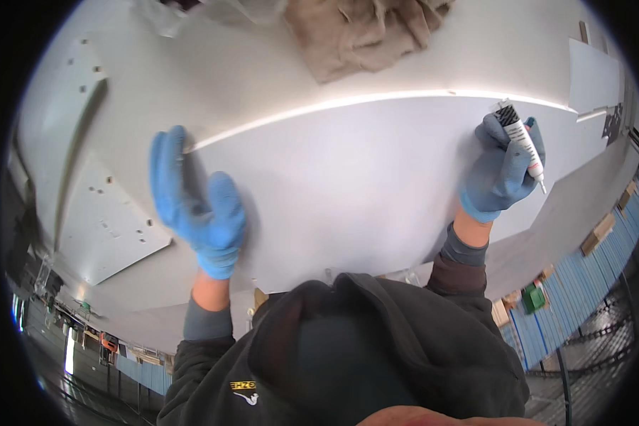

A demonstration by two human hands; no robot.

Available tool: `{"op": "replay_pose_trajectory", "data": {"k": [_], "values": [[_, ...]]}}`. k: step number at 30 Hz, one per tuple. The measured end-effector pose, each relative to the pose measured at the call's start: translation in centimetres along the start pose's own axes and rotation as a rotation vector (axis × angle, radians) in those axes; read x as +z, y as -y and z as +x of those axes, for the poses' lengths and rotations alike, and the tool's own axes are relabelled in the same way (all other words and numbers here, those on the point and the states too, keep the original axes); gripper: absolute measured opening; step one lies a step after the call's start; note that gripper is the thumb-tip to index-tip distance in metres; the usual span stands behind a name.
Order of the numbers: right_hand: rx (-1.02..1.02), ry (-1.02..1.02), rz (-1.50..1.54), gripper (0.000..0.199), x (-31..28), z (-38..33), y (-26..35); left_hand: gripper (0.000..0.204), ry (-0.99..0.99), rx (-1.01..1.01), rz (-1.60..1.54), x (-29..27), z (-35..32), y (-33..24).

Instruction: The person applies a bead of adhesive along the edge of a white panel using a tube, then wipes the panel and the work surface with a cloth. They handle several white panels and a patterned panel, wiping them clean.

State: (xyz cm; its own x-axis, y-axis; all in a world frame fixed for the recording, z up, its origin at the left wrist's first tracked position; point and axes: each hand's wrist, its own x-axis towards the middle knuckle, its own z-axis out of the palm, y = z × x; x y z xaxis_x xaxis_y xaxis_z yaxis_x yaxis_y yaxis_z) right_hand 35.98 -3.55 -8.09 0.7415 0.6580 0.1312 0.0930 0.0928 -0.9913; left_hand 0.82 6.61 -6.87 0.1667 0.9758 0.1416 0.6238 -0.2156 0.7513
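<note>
A white panel [355,192] with a bright, gently curved far edge lies flat before me. My left hand [195,202], in a blue glove, is at the panel's left end with fingers stretched out and thumb apart. It holds nothing; whether it touches the panel I cannot tell. At the right side, my gloved right hand [495,174] is closed around a slim white tube [522,140] with a black-patterned end. The tube is tilted, its thin nozzle pointing down and right, toward me.
Crumpled brown cloth [366,35] lies beyond the panel, beside clear plastic film [245,8]. Other white panels with small holes [113,213] lie at the left. A smaller white piece [593,78] is at the far right. Blue slatted surfacing [582,273] carries a green box [534,298].
</note>
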Motion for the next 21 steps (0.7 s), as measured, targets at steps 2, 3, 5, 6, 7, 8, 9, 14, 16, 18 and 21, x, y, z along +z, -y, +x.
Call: {"op": "replay_pose_trajectory", "data": {"k": [2,3,5,6,7,8,9,14,16,18,21], "values": [[0.033,-0.002,-0.023,0.037,0.7,0.3,0.7,0.062,0.011,0.026,0.103,-0.2,0.1,-0.1],[0.069,-0.019,-0.065,0.038,1.2,0.4,1.2,0.064,-0.007,0.044,0.124,-0.1,0.2,0.0],[0.146,-0.129,-0.078,0.038,2.3,0.9,2.5,0.064,-0.016,0.109,0.192,-0.2,0.3,-0.1],[0.129,-0.067,0.02,0.037,3.0,1.3,3.2,0.063,-0.019,0.121,0.202,-0.2,0.3,-0.1],[0.128,-0.022,0.103,0.037,3.9,1.8,3.8,0.063,-0.026,0.126,0.215,-0.2,0.4,-0.2],[0.139,-0.017,0.168,0.037,4.8,2.2,4.5,0.063,-0.027,0.124,0.227,-0.3,0.4,-0.2],[0.128,-0.006,0.073,0.035,5.9,1.9,5.1,0.063,-0.025,0.121,0.238,-0.3,0.4,-0.4],[0.291,0.416,0.254,0.029,11.0,2.2,7.7,0.062,-0.044,0.127,0.244,-0.4,0.4,-0.8],[0.385,0.439,0.301,0.029,12.7,3.3,8.0,0.061,-0.046,0.124,0.233,-0.5,0.6,-0.8],[0.507,0.48,0.241,0.034,13.5,5.5,8.1,0.061,-0.052,0.155,0.243,-0.7,0.9,-0.7],[0.584,0.55,0.055,0.036,13.8,8.2,7.9,0.06,-0.041,0.165,0.251,-0.9,1.0,-0.9]]}}
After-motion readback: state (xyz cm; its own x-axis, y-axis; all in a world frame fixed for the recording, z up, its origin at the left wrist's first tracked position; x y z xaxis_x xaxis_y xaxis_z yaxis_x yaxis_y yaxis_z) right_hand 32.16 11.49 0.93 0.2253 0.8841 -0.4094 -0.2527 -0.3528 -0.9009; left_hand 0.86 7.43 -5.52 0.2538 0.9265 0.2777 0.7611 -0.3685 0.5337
